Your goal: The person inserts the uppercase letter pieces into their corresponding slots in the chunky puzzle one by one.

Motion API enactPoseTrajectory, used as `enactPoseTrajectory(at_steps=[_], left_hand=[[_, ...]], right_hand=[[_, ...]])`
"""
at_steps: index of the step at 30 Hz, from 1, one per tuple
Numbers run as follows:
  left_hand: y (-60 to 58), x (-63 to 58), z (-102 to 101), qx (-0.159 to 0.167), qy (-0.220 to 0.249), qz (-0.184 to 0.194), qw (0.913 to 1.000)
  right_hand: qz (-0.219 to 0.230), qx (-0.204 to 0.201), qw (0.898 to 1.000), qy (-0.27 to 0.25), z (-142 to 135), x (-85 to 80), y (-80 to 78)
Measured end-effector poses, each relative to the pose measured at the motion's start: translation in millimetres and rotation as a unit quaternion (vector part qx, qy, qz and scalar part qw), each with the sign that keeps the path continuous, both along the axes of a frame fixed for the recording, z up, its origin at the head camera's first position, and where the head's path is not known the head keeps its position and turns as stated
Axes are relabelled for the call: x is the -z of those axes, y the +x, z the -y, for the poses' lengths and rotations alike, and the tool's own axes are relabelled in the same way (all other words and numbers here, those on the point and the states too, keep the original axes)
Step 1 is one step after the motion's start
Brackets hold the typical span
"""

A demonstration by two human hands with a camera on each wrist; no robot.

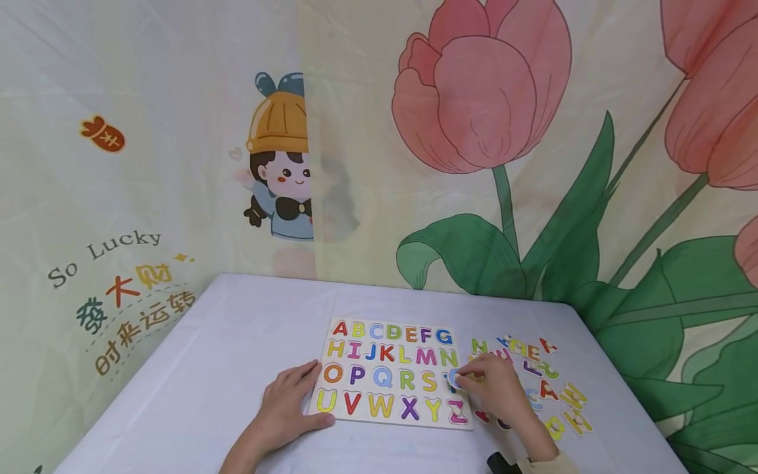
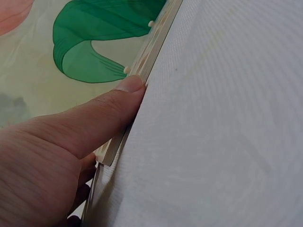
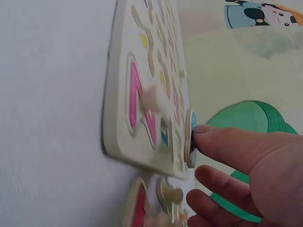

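A wooden alphabet puzzle board (image 1: 385, 426) lies on the white table, with coloured letters A to Z in rows. My left hand (image 1: 287, 405) rests at its lower left corner, fingers along the left side. In the left wrist view, the thumb (image 2: 113, 104) touches the front edge. My right hand (image 1: 497, 388) pinches a blue letter piece (image 3: 189, 137) between thumb and fingers over the board's right side, past the S. From above the piece (image 1: 455, 378) covers part of that row; which letter it is I cannot tell. Below it is the pink Z (image 1: 457, 412), which has a knob.
Several loose letter pieces lie right of the board, among them a red A (image 1: 548, 390), a light blue C (image 1: 533, 397) and a yellow W (image 1: 573, 395). A black object (image 1: 502, 463) shows by the right wrist. A printed curtain (image 1: 355, 131) hangs behind the table.
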State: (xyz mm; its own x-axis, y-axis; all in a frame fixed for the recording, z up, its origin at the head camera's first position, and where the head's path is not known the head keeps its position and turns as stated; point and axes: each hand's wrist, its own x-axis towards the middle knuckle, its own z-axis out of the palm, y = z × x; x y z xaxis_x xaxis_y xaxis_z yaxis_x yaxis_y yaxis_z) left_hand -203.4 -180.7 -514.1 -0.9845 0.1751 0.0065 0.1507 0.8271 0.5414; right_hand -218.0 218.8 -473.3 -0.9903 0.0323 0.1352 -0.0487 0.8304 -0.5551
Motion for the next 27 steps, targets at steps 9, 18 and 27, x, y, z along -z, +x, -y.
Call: enactPoseTrajectory(at_steps=[9, 18, 27], left_hand=[[0.3, 0.2, 0.3, 0.001, 0.002, 0.000, 1.0000], [-0.5, 1.2, 0.3, -0.001, 0.002, -0.001, 1.0000], [0.4, -0.2, 1.3, 0.010, 0.001, -0.018, 0.9998]], right_hand=[[-0.016, -0.020, 1.000, 0.015, 23.1, 10.6, 0.6], [-0.022, -0.028, 0.999, 0.017, 32.7, 13.7, 0.6], [-0.016, -0.044, 0.999, 0.020, 45.5, 12.6, 2.1]])
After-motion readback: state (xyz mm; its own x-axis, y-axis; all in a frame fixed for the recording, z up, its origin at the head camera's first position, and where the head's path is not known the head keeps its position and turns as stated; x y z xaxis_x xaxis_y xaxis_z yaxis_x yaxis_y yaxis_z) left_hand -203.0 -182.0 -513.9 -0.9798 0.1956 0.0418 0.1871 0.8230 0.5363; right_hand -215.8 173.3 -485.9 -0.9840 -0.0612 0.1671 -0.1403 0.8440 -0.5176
